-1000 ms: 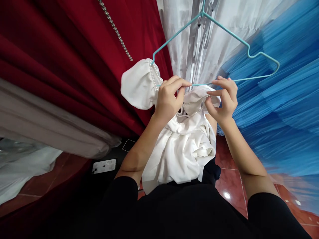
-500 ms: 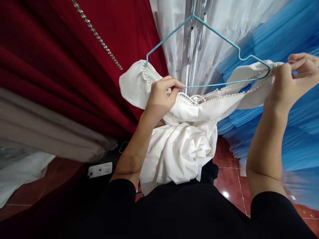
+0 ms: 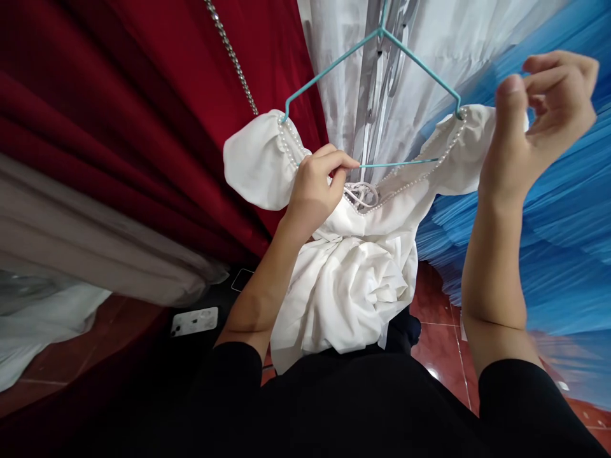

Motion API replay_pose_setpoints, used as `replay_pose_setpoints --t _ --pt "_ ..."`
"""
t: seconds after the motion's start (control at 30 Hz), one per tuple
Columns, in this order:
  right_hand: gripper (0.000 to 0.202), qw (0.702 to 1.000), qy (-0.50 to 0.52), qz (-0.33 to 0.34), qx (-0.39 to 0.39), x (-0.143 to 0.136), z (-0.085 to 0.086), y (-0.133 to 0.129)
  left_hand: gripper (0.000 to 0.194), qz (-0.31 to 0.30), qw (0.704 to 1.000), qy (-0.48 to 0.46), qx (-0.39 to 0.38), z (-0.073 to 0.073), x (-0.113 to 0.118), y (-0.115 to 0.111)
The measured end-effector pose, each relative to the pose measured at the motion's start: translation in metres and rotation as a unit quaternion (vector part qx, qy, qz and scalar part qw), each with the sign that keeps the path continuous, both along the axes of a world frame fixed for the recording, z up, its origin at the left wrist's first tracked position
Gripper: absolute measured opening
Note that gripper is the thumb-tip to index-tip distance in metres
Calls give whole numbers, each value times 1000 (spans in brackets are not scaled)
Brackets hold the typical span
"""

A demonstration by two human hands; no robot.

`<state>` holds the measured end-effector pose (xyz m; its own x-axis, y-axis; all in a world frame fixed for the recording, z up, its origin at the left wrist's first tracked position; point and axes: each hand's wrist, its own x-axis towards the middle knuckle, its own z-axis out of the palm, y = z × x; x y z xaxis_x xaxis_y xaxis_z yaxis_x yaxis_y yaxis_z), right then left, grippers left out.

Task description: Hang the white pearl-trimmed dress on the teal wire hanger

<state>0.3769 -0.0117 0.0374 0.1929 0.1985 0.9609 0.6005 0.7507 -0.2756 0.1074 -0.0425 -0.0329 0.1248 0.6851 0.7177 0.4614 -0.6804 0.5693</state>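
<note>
A white dress (image 3: 353, 286) with pearl-trimmed neckline and puff sleeves hangs on a light blue hanger (image 3: 334, 59). Both of its shoulder edges sit at the hanger's ends. My left hand (image 3: 317, 191) is closed on the hanger's lower bar, in front of the left part of the neckline; whether it also pinches fabric I cannot tell. To the right, my right hand (image 3: 539, 127) is raised beside the right sleeve (image 3: 470, 149), thumb and fingers apart and nothing between them. White cord loops (image 3: 363, 193) show inside the neckline.
Red fabric (image 3: 267, 51) with a jewelled strip (image 3: 233, 57) hangs at the left. White fabric (image 3: 334, 70) is behind the hanger, blue tulle (image 3: 563, 254) at the right. A phone (image 3: 195, 321) lies on a black surface at lower left. Red tiles (image 3: 442, 346) cover the floor.
The dress's right shoulder has moved inward into the hanger's notch. My right hand has let go of the sleeve and risen leftward; my left hand keeps its hold.
</note>
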Motion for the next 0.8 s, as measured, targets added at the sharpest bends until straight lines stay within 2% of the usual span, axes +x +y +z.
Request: replay_pose_setpoints --t 0.03,0.1,0.17,0.27,0.33,0.43,0.53,0.67,0.73,0.8 --pt "55 1000 19 6 24 -7 -2 -7 32 5 1000 0 1 -1 0 1" --pt "52 1000 13 9 23 -22 -9 -21 33 14 1000 2 1 -3 1 4" --pt "39 994 -79 28 -64 -38 -22 -32 32 15 1000 2 1 -4 2 5" --pt "22 944 -249 87 -198 -58 -54 -32 30 7 1000 4 8 -4 4 4" --pt "20 936 -275 89 -200 -66 -76 -23 28 7 1000 15 16 -5 6 2" --pt "19 955 -239 59 -168 -71 -99 -10 24 -1 999 40 33 -9 8 -2" --pt "19 964 -202 56 -165 -74 -104 -7 23 18 997 6 69 -16 3 1" --pt "20 965 -197 55 -161 -78 -104 -6 20 148 973 -77 157 -28 -23 17" --pt "20 964 -204 50 -164 -79 -106 -4 34 200 960 -69 183 -30 -36 28" --pt "21 962 -208 49 -169 -78 -107 -3 37 232 951 -72 190 -29 -46 38"
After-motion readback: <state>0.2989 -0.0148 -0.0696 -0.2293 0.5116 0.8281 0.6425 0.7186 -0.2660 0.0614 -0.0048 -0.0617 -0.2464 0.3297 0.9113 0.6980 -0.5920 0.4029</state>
